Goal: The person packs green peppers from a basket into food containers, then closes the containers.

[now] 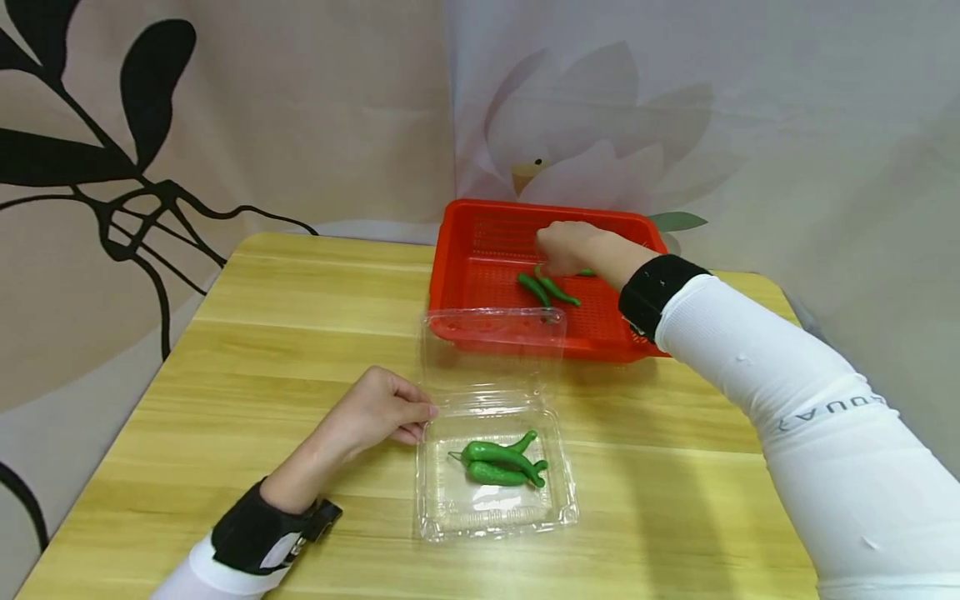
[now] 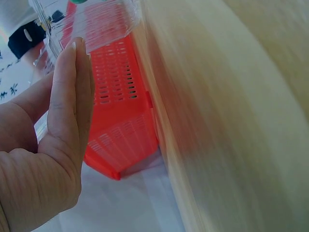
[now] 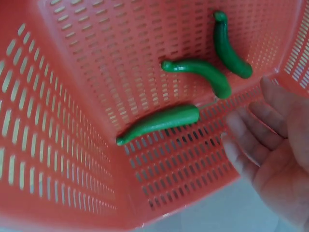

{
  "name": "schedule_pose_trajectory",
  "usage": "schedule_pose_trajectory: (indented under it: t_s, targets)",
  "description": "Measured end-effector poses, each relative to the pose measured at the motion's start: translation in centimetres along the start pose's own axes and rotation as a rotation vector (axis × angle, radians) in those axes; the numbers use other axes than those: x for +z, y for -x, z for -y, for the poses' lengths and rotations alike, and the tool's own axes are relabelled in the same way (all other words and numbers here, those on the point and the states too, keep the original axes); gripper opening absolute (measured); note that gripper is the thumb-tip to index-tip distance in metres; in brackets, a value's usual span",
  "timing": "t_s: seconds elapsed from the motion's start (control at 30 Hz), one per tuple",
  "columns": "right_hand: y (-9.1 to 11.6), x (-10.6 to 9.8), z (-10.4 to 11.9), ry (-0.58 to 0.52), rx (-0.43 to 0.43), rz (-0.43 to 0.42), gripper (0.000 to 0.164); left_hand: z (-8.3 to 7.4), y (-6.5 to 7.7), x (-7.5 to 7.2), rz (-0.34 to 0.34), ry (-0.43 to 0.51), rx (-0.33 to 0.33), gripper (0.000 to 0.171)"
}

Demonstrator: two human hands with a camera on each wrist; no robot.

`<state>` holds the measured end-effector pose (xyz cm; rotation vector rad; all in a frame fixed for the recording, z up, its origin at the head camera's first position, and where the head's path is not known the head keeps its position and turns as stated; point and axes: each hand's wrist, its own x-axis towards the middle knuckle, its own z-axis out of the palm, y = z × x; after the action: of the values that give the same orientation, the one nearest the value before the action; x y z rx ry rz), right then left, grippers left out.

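A clear plastic clamshell box (image 1: 457,510) lies unfolded on the table, its lid (image 1: 487,367) tilted up toward the basket. Several green chili peppers (image 1: 497,453) lie together in its base. At the box's left side near the hinge, my left hand (image 1: 375,412) pinches the edge between thumb and fingers. My right hand (image 1: 573,247) reaches inside a red plastic basket (image 1: 600,346). In the right wrist view its fingers are loosely bent, with nothing between them. Beside those fingertips are three green chili peppers: one lower (image 3: 161,123), one in the middle (image 3: 198,70), one at the upper right (image 3: 231,50).
The basket stands at the back of the wooden table (image 1: 300,333), its slotted walls rising around the peppers. The box lid overlaps the basket's front left corner in the head view. Behind the table hangs a printed cloth (image 1: 337,108).
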<state>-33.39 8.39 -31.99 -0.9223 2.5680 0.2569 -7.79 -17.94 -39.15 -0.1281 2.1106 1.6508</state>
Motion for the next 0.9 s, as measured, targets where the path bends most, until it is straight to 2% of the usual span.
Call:
schedule_pose_trajectory:
  t_s: [0.2, 0.33, 0.53, 0.77, 0.9]
  targets:
    - [-0.9, 1.0, 0.6, -0.051, -0.049, 0.015, 0.019, -0.1, 0.0, 0.0, 0.004, -0.005, -0.003, 0.014]
    - [-1.4, 1.7, 0.9, -0.049, -0.044, 0.041, 0.018, -0.1, 0.0, 0.1, 0.011, 0.000, 0.001, 0.014]
    - [-1.6, 2.6, 1.1, -0.006, -0.049, 0.077, 0.022, -0.1, -0.1, 0.2, 0.016, -0.005, 0.005, 0.016]
    - [-1.9, 3.3, 1.7, 0.061, -0.026, 0.075, 0.024, 0.0, -0.1, 0.4, 0.023, 0.007, 0.009, 0.017]
    - [-1.9, 3.8, 2.6, 0.078, -0.070, 0.085, 0.017, 0.2, 0.0, 0.4, 0.017, 0.007, -0.006, 0.016]
